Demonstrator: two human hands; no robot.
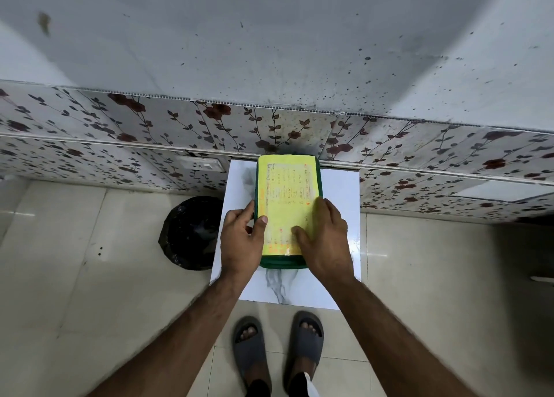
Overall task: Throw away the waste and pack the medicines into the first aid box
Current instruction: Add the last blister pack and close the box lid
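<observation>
Both feet in grey slides [277, 350] sit closest to the lens, toes pointing twd the small white marble-look table [338, 193] that stands on the pale tiled floor [90, 276], its far edge reaching the flowered wall panel [120, 121]. Forearms reach fwd from the bottom corners. On the table, roughly centred and running lengthwise away from me, is the green first aid box [283, 265], lid shut, w/ a yellow sheet [284, 193] covering nearly all of the top; print on the sheet is too blurred to read. My left hand [241, 241] is at the box's near-left side: fingers wrap over the left edge, thumb lies flat on the yellow sheet, so it's clasping the side, not spread. My right hand [325, 241] lies palm-down on the near-right part of the lid, fingers loosely extended and pressing on the sheet, thumb angled inward twd the left thumb but apart from it; the hand covers that corner, so can't tell if the fingertips curl over the right edge. Left of the table, on the floor, just beside its left edge, is a bin lined w/ a black bag [190, 232]; can't make out what's inside. No loose meds or wrappers visible on the table's bare surface around the box. Grey speckled wall [269, 37] rises above the panel.
</observation>
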